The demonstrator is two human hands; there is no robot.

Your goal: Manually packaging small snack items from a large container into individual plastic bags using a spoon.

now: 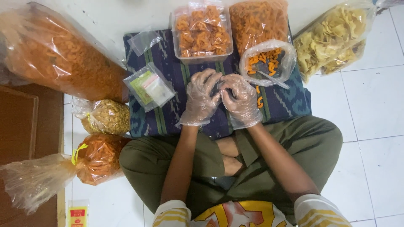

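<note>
My left hand (pixel 201 96) and my right hand (pixel 241 100) both wear clear plastic gloves and meet above a dark blue patterned cloth (pixel 176 113). The fingers of both hands curl together and pinch something small between them; what it is stays hidden. Just beyond my right hand lies a small open bag of orange curled snacks (pixel 268 61) with a clear scoop in it. A few loose orange pieces (pixel 259 100) lie on the cloth beside my right hand. A clear tub of packed orange snacks (pixel 203 31) stands at the cloth's far edge.
A stack of small empty plastic bags (pixel 149 86) lies left of my hands. Large bags of orange snacks (pixel 63 59), pale chips (pixel 330 38), peanuts (pixel 107 116) and another orange bag (pixel 99 157) ring the cloth on white floor tiles. My crossed legs are below.
</note>
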